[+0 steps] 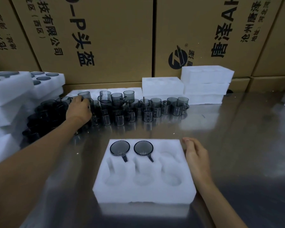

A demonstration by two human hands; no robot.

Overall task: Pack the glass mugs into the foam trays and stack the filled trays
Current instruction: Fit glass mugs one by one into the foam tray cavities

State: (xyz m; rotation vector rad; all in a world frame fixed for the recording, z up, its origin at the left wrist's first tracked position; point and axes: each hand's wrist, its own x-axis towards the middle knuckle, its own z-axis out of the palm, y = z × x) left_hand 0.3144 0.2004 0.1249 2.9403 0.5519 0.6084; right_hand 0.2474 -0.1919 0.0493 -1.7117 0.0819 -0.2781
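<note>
A white foam tray [145, 193] with six pockets lies on the steel table in front of me. Two smoky glass mugs, one at the far left [120, 148] and one in the far middle [143, 148], sit in its pockets, handles toward me; the other pockets hold nothing. My right hand [197, 155] rests with straight fingers against the tray's right edge. My left hand [78, 108] reaches into a crowd of loose glass mugs [138, 106] at the back of the table, its fingers curled over a mug [91, 104] there.
Filled foam trays [11, 89] are stacked at the left. Empty foam trays [206, 84] are piled at the back right. Large cardboard boxes [105, 38] wall off the far side. Bare steel table [245, 145] lies right of the tray.
</note>
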